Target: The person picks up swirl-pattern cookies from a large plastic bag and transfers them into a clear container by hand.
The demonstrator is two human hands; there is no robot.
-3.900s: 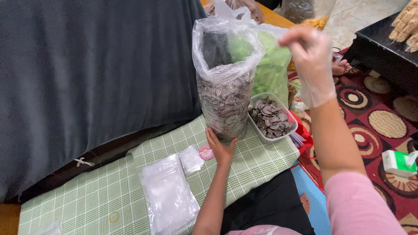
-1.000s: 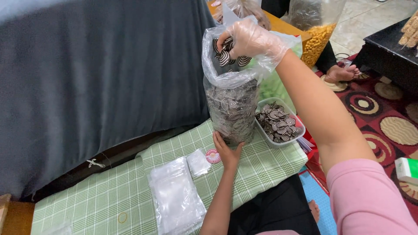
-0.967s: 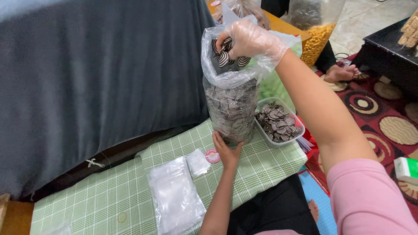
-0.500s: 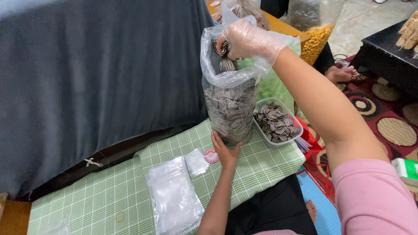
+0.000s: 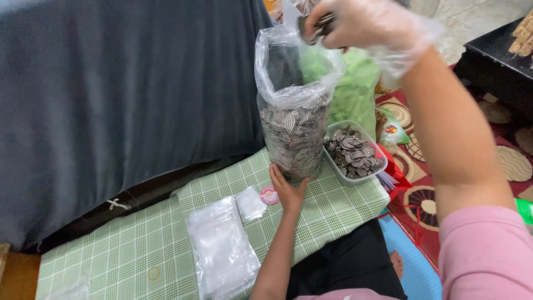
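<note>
Left hand (image 5: 286,191): open palm pressed flat against the base of the tall clear bag (image 5: 293,119); grip not closed.
Right hand (image 5: 366,25): gloved, grip closed on several striped biscuits (image 5: 317,28), held above the bag mouth.
Bag: upright on the green checked worktop (image 5: 111,244), mostly full.
Tray (image 5: 355,153): just beside the bag, holding more biscuits.
Flat clear pouches (image 5: 222,250): stacked near the left forearm.
</note>
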